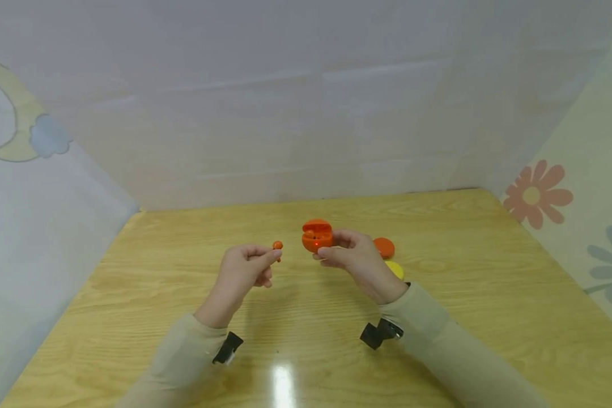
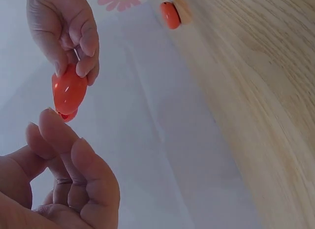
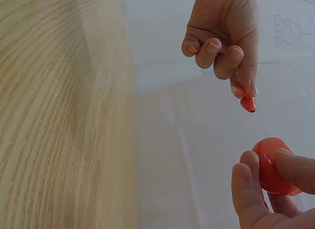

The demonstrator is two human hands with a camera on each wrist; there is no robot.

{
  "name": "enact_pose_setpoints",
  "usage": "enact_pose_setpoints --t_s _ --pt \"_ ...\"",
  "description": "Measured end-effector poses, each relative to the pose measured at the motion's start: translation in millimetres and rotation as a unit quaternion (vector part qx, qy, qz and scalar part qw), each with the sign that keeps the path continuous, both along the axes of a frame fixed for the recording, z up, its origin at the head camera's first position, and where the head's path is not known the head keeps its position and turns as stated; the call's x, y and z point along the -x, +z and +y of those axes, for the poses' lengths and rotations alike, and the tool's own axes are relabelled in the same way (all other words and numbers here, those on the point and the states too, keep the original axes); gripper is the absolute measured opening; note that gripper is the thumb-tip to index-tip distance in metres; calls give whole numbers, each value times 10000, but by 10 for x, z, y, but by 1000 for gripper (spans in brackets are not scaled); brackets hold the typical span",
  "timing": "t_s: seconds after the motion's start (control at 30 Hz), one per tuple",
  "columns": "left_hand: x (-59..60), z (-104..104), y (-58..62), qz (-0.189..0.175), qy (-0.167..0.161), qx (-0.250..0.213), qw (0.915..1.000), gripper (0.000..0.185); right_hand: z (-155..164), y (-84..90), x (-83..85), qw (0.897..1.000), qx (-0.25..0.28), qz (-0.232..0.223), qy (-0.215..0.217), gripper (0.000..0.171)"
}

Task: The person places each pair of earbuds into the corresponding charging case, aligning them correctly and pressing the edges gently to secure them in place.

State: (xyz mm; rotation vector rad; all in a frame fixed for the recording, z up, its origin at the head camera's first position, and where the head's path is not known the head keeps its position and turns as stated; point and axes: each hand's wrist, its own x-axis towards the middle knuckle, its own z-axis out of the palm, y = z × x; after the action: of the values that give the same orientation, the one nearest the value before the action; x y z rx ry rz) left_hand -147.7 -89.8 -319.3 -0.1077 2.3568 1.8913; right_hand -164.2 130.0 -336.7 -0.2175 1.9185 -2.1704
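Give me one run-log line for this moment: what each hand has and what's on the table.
left hand: pinches orange earbud | right hand: holds open orange case | both raised above table | on table: orange closed case, yellow case

Both forearms, in beige sleeves, reach forward above the surface, converging toward twelve o'clock. The left hand point(image 1: 245, 271) is raised with fingers curled, thumb and forefinger pinching a small orange earbud point(image 1: 277, 246) at its one o'clock. The right hand point(image 1: 355, 259) sits just beside it at three o'clock, fingers curled round an open, rounded orange plastic earbud case point(image 1: 317, 236), wrist bent inward.
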Motion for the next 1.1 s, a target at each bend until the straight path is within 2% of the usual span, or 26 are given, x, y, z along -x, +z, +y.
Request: enact_pose_setpoints --t_s 0.67,1.1 --pt "-7 182 83 278 -147 -286 9991 17 -15 -19 9 9999 -48 103 -32 36" --pt "-31 338 127 577 -97 -132 9982 15 -31 -34 0 9999 -27 151 -14 37"
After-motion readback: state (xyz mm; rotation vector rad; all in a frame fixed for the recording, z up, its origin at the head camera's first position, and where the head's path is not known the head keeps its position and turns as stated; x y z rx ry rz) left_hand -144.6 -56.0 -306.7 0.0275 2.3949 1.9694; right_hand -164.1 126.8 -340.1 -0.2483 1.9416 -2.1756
